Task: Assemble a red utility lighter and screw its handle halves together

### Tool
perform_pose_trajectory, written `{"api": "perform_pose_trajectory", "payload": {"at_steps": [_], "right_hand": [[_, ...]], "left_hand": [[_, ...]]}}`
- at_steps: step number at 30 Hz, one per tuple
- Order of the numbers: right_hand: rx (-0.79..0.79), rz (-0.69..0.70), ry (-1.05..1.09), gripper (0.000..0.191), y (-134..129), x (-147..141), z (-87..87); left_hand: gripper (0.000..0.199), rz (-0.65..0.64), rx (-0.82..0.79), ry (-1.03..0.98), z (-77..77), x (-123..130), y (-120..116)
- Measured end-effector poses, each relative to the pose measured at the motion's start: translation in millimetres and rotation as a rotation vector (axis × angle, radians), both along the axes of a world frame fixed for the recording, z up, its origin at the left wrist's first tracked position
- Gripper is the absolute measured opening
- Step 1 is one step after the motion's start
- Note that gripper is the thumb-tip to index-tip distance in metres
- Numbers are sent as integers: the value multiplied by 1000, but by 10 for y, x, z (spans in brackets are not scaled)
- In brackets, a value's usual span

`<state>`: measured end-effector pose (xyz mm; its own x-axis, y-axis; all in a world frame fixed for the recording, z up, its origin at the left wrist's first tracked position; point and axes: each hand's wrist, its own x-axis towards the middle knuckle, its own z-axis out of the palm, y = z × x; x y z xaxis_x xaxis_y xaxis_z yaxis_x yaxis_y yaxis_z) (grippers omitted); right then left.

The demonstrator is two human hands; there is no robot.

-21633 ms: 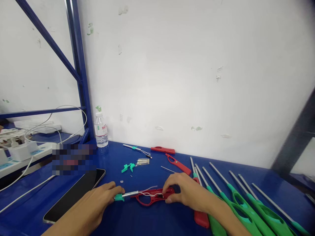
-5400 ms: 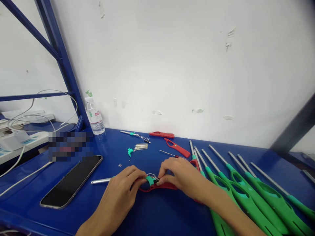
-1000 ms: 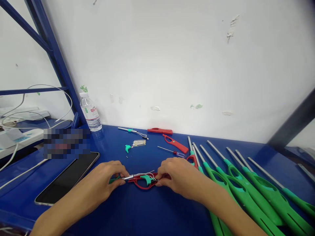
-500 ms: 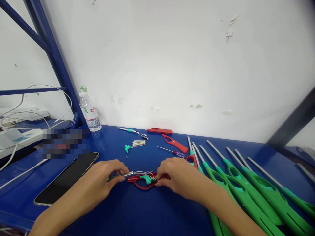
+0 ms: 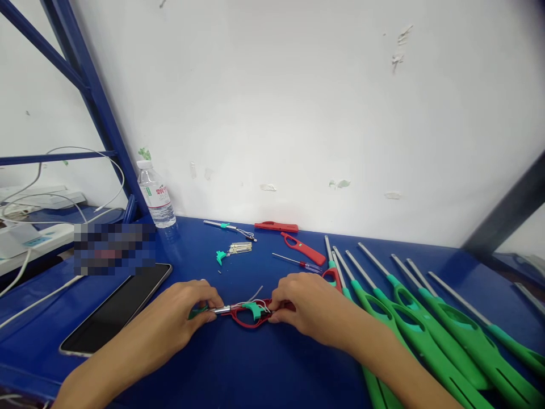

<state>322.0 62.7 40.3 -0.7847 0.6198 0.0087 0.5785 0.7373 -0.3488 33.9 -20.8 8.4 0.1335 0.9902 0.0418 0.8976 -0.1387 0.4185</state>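
A red lighter shell half (image 5: 249, 325) lies on the blue table between my hands, with a green trigger (image 5: 254, 309) and thin wires in it. My left hand (image 5: 187, 309) pinches a metal tube (image 5: 221, 310) at the shell's left end; a green piece shows between the fingers. At the right end, my right hand (image 5: 298, 307) is closed on the shell and the wire ends, its fingertips partly hiding what they grip. A thin wire end sticks up above the shell.
Behind lie red shell pieces (image 5: 303, 248), a screwdriver (image 5: 313, 267), a green trigger with clear parts (image 5: 220, 257) and a metal tube with wires (image 5: 219, 225). Several green lighters (image 5: 451, 335) fill the right. A phone (image 5: 114, 312) and water bottle (image 5: 156, 199) are left.
My left hand has lowered the metal tube to the shell's left end, in line with it. The wire end above the shell now points up. My right hand has hardly moved.
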Motion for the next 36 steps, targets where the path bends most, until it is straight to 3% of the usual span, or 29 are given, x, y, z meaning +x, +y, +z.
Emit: {"api": "perform_pose_trajectory", "payload": {"at_steps": [4,15,30,36], "right_hand": [[-3,-9,-2,6,-14,6,11],[-13,-18,0,6,-26,2,44],[-10,-17,24,4,-14,7,11],[37,-22,82,27,-28,5,-6]], "left_hand": [[15,-3,16,2,-22,10,2],[22,-52,-11,-23,136,127,18],[21,18,-39,-16,96,184,46],[20,-19,-18,-21,56,179,42]]}}
